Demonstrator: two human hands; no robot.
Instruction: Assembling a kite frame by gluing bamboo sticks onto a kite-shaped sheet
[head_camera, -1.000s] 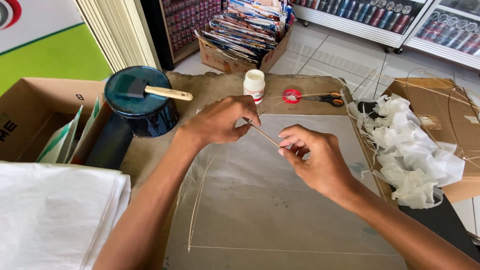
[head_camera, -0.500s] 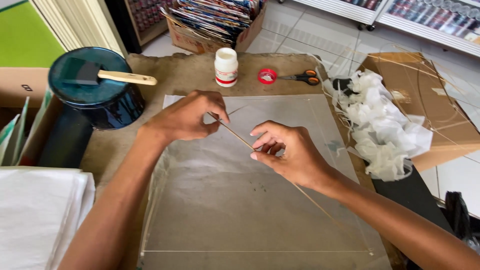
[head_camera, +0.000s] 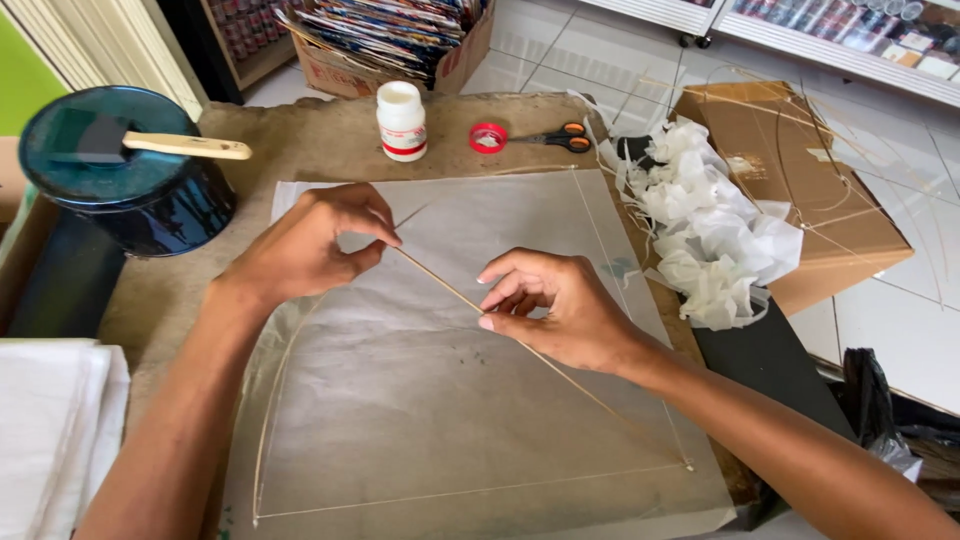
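left hand (head_camera: 305, 245): pinches upper end of thin pale bamboo stick (head_camera: 440, 282) | right hand (head_camera: 555, 310): pinches stick's middle | beneath: translucent white paper sheet (head_camera: 420, 420)

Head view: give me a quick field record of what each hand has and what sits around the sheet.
left hand: pinches the upper end of a thin stick
right hand: pinches the same stick further down its length
stick: slants across a pale paper sheet, raised at the hands
sheet: flat on a brown-covered table, thin frame lines along its edges
left of sheet: dark round tin, foam brush on its lid
behind sheet: white bottle, red tape roll, scissors
right of sheet: crumpled white paper, cardboard box
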